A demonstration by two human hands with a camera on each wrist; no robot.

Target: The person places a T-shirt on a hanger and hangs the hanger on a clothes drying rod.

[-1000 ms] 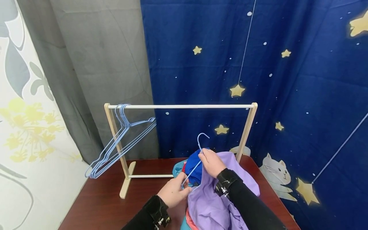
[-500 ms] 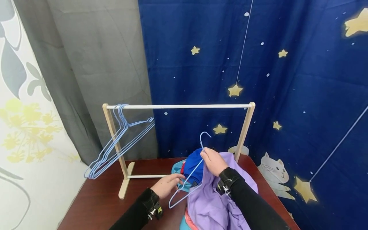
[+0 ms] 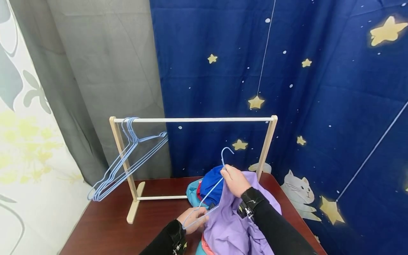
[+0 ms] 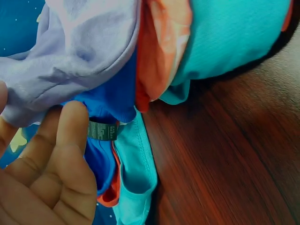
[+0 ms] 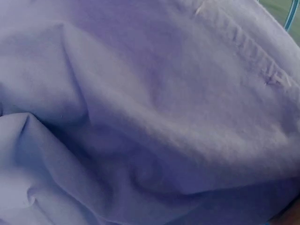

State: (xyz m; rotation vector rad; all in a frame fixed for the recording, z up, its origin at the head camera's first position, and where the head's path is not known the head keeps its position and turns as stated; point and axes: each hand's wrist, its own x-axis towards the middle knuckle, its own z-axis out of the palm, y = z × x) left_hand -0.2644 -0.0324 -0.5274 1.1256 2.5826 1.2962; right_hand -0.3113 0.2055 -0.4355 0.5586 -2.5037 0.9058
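My right hand (image 3: 233, 180) grips the neck of a light blue wire hanger (image 3: 207, 194), its hook pointing up above a heap of clothes. A purple garment (image 3: 229, 226) drapes under that hand and fills the right wrist view (image 5: 150, 112), where a sliver of the hanger (image 5: 290, 14) shows. My left hand (image 3: 195, 220) is at the hanger's lower shoulder. In the left wrist view its thumb and fingers (image 4: 61, 159) pinch the purple garment's (image 4: 79, 51) edge. Blue (image 3: 210, 184), teal (image 3: 191, 191) and orange (image 4: 159, 51) clothes lie beneath.
A wooden clothes rack (image 3: 191, 119) stands at the back of the dark wooden table (image 3: 127, 237). Several blue wire hangers (image 3: 127, 159) hang at its left end; the rest of the rail is bare. Curtains close in behind and on both sides.
My left hand let go of the hanger's lower end, reached toward the rack, then drew back to the purple garment's edge. The right hand stayed on the hanger's neck.
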